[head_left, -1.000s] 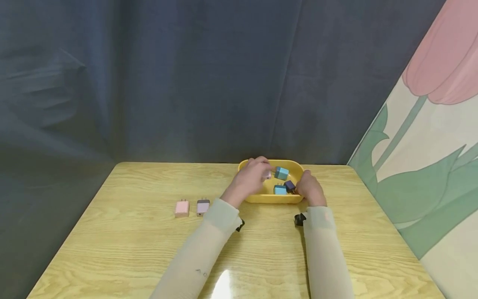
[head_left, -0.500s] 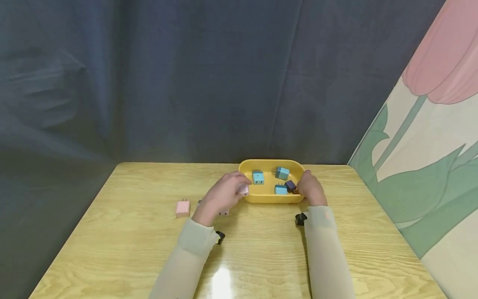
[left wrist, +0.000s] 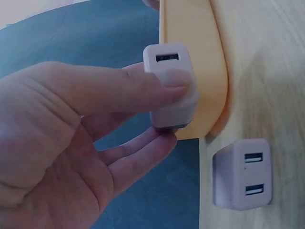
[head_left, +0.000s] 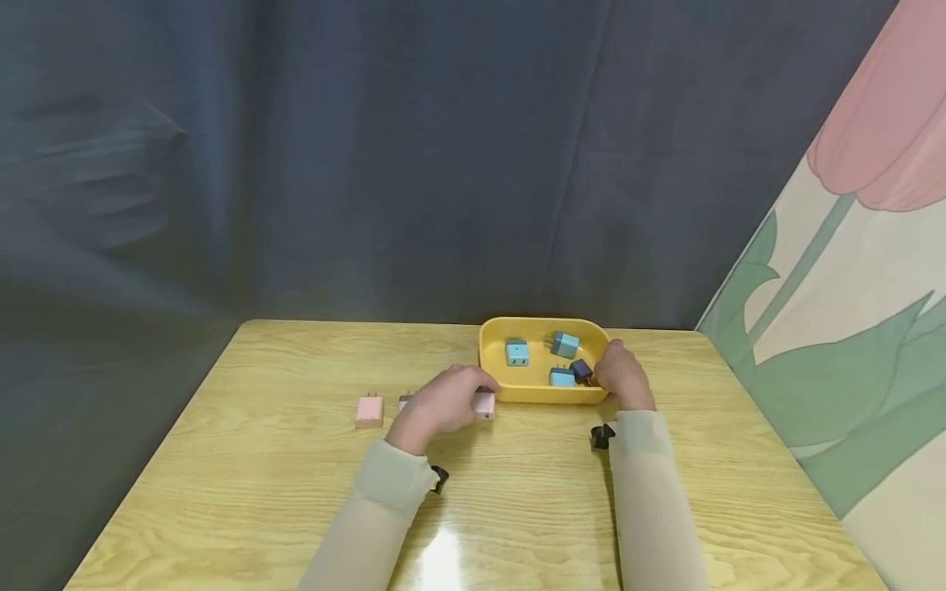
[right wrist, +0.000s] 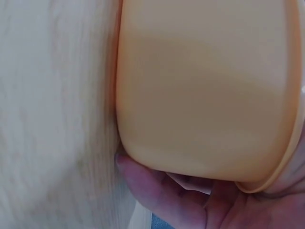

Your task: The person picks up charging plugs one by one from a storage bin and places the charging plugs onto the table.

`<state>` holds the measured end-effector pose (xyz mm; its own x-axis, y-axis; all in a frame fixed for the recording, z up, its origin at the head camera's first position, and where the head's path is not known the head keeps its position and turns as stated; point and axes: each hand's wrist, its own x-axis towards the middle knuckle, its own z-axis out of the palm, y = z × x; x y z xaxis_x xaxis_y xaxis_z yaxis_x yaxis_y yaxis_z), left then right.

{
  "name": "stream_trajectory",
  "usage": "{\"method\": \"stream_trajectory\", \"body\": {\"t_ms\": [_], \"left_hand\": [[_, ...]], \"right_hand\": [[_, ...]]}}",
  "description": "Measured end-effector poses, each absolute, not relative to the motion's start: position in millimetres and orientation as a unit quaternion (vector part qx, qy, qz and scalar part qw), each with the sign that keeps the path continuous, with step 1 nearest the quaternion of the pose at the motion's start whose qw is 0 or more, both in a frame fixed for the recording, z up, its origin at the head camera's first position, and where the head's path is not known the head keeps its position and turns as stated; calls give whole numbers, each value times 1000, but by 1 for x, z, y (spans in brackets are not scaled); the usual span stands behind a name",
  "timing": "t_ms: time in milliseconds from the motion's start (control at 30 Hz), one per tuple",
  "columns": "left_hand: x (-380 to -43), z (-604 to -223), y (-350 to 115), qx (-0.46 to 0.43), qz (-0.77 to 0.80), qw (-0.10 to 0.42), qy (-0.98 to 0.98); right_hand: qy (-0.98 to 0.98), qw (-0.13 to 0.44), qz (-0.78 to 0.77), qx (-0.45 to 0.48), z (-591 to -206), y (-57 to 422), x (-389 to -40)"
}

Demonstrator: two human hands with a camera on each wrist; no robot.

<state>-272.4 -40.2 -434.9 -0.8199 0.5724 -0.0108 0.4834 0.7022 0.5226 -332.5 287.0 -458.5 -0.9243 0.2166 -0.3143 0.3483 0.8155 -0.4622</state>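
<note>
My left hand (head_left: 443, 402) pinches a pale pink-lilac USB charger (left wrist: 172, 117) between thumb and fingers, just off the front left corner of the yellow basket (head_left: 543, 396). Its USB port faces the wrist camera. A lilac two-port charger (left wrist: 244, 174) sits on the table below the hand in the left wrist view. With my right hand (head_left: 624, 377) I grip the basket's right end; in the right wrist view the fingers (right wrist: 162, 198) curl against its wall. Inside the basket lie blue chargers (head_left: 517, 353) and a dark navy charger (head_left: 581, 370).
A pink charger (head_left: 369, 412) stands on the wooden table (head_left: 281, 492) left of my left hand. Another lilac charger (head_left: 404, 401) is partly hidden behind that hand. A dark curtain (head_left: 429, 164) hangs behind the table, and a flower-patterned wall panel (head_left: 850, 328) borders the right.
My left hand has moved from over the basket leftward and down outside its front left corner, carrying the pink-lilac charger. My right hand keeps its grip on the basket.
</note>
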Motion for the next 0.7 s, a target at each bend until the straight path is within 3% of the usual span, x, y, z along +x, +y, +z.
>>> {"method": "stream_trajectory", "body": {"t_ms": [700], "left_hand": [[-275,-458,-33,273,236,108,926]], "right_hand": [[939,130,-279,153,-461,289,-336]]}}
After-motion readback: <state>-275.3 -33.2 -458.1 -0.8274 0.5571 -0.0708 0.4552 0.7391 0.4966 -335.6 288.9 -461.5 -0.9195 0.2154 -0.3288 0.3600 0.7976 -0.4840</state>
